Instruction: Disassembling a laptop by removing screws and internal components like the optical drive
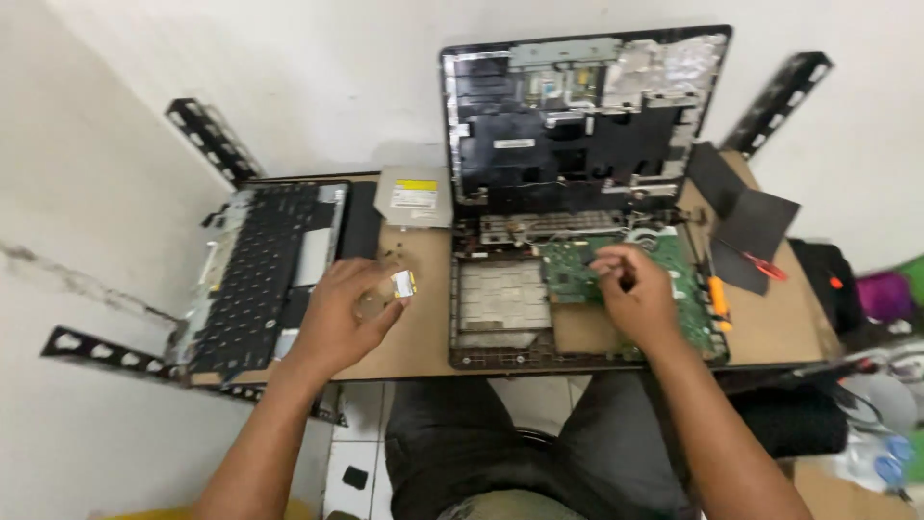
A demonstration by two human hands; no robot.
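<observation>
Left hand point(345, 310) extended forward, fingers curled in a pinch. Right hand point(635, 297) lowered palm-down, fingertips bent. Both forearms bare.

- Two hands point(337, 313) point(635, 294)
- One green board point(577, 274)
- One keyboard point(255, 274)
- One silver drive point(414, 195)
- Two screwdrivers point(718, 300) point(765, 267)
- One small card point(403, 283)
- Three black brackets point(214, 141) point(778, 101) point(101, 351)

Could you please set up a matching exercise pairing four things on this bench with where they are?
Things:
1. small card
2. optical drive
3. keyboard panel
4. green circuit board

Places:
A. at the table's left edge
B. under the right hand
C. in the left hand
D. flat behind the left hand

Pairs: 1-C, 2-D, 3-A, 4-B
</observation>
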